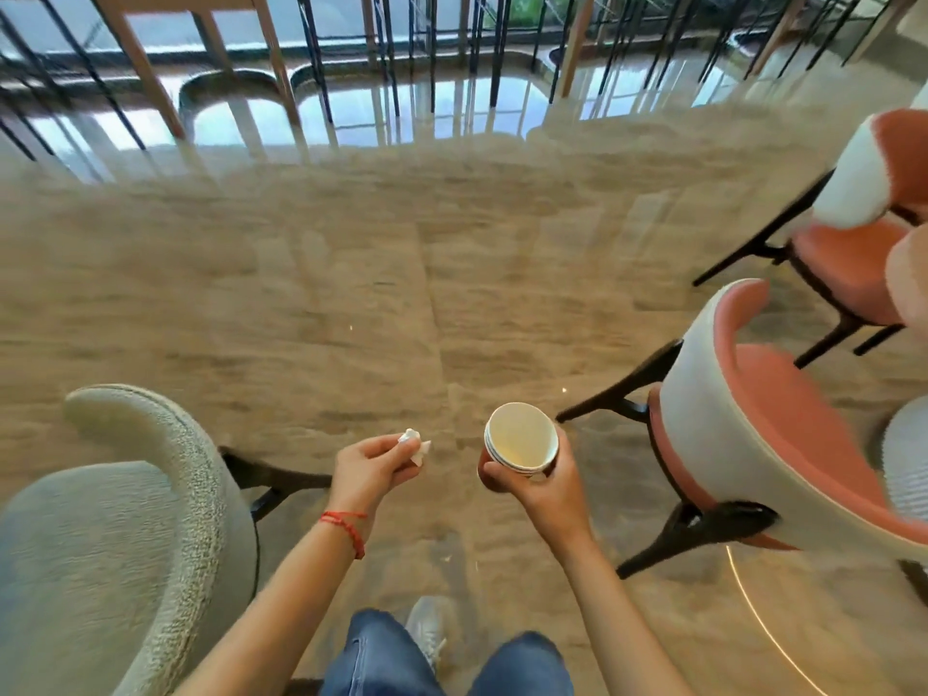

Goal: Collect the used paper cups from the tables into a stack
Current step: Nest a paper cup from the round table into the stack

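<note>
Paper cups point(521, 438), nested: one stack, several white rims visible one inside another, cream inner wall, reddish outer wall showing below the rims. Mouth tilted toward the camera. Location: in the right hand point(540, 487), above the floor, not on any table.

Right hand: fingers and thumb curled round the lower wall of the stack, thumb on the near-left side, fingers wrapping the far-right side. Forearm bare.

Left hand point(374, 467): level with the right hand and apart from it, to its left. Fingertips drawn together, pinching a crumpled white tissue point(414, 444) that sticks out past the fingers on the side toward the cups. Tissue and cups do not touch.

Red cord bracelet point(347, 529): on the left wrist, just behind the left hand.

Grey boucle armchair point(100, 535): left of the left hand, near it, dark leg showing beside the wrist.

Coral-and-white armchair point(753, 429): right of the right hand, close, dark legs. Second coral-and-white armchair point(863, 228): farther right and beyond the hand.

Floor point(351, 273): polished beige stone, beneath and ahead of both hands; blurred.

Dark metal chair and table legs point(391, 52): well ahead of the hands, at the far edge, with pale wooden legs among them.

Blue jeans point(381, 655) and grey shoe point(427, 630): below and between the forearms.
</note>
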`<act>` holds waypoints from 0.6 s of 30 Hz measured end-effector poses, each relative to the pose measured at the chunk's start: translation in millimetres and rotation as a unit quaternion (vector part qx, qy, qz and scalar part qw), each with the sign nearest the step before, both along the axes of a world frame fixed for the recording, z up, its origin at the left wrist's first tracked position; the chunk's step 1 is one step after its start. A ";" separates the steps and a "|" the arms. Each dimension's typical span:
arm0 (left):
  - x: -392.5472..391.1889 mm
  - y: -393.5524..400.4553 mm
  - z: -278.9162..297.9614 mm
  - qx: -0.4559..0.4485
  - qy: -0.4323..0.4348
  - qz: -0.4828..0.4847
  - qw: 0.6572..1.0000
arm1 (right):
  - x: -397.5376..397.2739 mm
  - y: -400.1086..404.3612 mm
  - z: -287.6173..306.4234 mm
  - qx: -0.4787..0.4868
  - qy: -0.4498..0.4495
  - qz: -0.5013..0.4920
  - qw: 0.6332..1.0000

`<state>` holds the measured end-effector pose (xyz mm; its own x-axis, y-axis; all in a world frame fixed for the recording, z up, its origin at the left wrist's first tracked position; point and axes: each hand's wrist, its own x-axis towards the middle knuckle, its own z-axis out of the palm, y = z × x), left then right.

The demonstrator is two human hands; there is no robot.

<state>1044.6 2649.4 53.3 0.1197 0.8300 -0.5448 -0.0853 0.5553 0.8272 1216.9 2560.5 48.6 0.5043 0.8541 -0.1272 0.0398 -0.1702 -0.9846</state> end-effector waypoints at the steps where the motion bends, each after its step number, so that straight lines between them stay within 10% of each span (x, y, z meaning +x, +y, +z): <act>1: 2.8 15.0 1.2 0.000 -0.001 0.006 1.000 | 3.5 16.1 0.1 0.001 0.002 0.002 1.000; 18: 85.5 270.6 -8.3 0.008 -0.011 0.126 0.992 | 109.6 318.0 -15.4 0.000 -0.004 0.113 0.994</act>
<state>1130.1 2920.0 45.1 -0.0802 0.8432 -0.5317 -0.2378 0.5018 0.8317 1326.5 2878.5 33.3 0.2998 0.9460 -0.1229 0.0858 -0.1551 -0.9842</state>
